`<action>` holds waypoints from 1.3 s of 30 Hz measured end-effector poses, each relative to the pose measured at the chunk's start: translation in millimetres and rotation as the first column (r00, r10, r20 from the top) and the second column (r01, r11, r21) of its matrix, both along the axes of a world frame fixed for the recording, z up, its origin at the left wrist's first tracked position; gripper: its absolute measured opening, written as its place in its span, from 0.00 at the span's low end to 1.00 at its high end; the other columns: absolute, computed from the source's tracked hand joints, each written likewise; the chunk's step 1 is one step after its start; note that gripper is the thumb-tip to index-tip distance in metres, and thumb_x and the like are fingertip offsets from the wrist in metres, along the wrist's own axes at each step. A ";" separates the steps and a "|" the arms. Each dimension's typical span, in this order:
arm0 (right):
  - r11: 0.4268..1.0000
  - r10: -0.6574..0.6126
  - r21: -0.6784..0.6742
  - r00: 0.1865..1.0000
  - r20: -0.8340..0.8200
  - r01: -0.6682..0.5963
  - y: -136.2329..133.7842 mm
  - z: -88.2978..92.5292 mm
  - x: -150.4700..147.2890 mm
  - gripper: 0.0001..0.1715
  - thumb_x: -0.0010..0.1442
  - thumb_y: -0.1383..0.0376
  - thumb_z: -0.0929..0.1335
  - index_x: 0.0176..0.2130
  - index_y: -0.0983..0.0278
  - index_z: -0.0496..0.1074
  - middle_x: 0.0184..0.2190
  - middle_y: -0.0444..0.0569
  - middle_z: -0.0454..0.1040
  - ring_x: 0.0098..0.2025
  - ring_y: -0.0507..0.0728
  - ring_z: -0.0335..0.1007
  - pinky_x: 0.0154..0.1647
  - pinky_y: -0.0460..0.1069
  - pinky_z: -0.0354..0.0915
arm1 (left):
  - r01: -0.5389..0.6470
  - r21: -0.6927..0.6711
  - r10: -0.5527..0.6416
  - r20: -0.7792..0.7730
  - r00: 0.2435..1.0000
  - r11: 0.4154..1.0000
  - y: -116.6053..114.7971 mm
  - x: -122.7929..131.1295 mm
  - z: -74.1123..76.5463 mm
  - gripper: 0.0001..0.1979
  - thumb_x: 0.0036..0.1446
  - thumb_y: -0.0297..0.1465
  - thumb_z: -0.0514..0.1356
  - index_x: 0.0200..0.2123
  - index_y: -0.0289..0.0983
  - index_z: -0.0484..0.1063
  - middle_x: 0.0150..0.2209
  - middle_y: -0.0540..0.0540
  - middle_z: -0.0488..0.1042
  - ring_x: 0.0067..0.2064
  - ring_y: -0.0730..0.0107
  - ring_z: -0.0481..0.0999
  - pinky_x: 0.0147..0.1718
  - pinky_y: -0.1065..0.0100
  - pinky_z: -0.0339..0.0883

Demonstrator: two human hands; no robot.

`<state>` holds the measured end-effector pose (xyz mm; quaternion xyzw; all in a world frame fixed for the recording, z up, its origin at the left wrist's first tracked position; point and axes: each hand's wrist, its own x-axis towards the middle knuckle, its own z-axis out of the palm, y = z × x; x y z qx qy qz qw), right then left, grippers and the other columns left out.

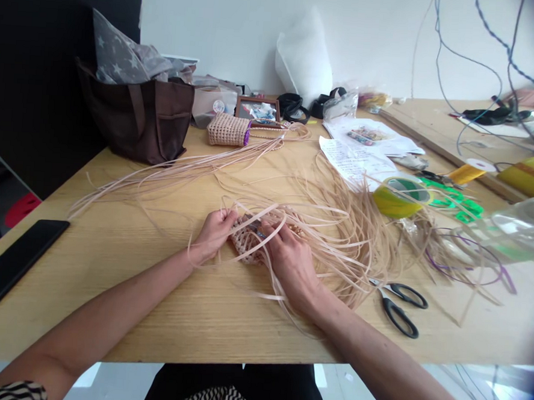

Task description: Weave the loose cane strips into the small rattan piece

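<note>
Right now, both hands are working at a small woven piece (249, 241) of pale flat strips, which sits near the front edge of the light wood surface (106, 311), just in front of the person. The left hand (215, 233) is gripping its near side, with the fingers (227, 222) curling over the edge and seeming to pinch the weave, while the right hand (290, 259) is bearing down from above, its fingers (276, 234) lying close together over the strips. Exactly which strip they are pinching is hard to tell, since the hands are covering much of the piece. Handling the weave at close quarters is the step showing, and many loose flat strips (341, 247) are fanning out from it across the surface toward the right. Farther back, a long bundle of similar strips (183, 168) is stretching from a finished-looking woven pouch (226, 130) with a purple band. Black-handled scissors (398, 307) are lying open to the right, beside a yellow-green tape roll (400, 197) and thin purple strips (466, 266). Printed and handwritten papers (353, 160) are resting behind them, though their writing is too small to read, as is the lettering on a yellow package (533, 174). A black phone (14, 263) is lying at the left edge, and a brown tote bag (136, 119) is standing at the back.
</note>
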<state>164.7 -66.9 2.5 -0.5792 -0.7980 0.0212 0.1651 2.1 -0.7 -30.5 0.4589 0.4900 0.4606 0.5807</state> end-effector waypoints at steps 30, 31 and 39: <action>0.987 -0.075 -0.154 0.960 -0.268 0.035 5.3 -3.5 -7.4 0.19 0.62 0.64 0.61 0.53 0.64 0.65 0.47 0.57 0.70 0.43 0.58 0.71 0.40 0.51 0.67 | -0.042 0.029 0.044 -0.073 0.996 0.999 3.0 -2.9 -6.6 0.21 0.43 0.48 0.63 0.26 0.34 0.70 0.23 0.50 0.70 0.24 0.74 0.66 0.23 0.73 0.60; 0.986 -0.081 -0.160 0.958 -0.276 0.037 6.1 -3.9 -7.4 0.19 0.62 0.64 0.62 0.52 0.64 0.66 0.46 0.56 0.70 0.42 0.58 0.71 0.40 0.50 0.67 | -0.045 0.030 0.047 -0.074 0.996 0.999 3.3 -2.9 -6.8 0.21 0.43 0.48 0.63 0.27 0.34 0.70 0.23 0.50 0.70 0.24 0.73 0.66 0.23 0.73 0.60; 0.994 -0.066 -0.099 0.992 -0.106 0.055 3.1 -4.4 -8.7 0.22 0.62 0.67 0.60 0.56 0.63 0.63 0.50 0.59 0.67 0.42 0.59 0.71 0.36 0.50 0.67 | -0.030 0.056 0.034 -0.069 0.997 0.998 1.8 -1.9 -4.8 0.20 0.44 0.47 0.63 0.25 0.34 0.70 0.22 0.50 0.70 0.24 0.73 0.67 0.23 0.73 0.60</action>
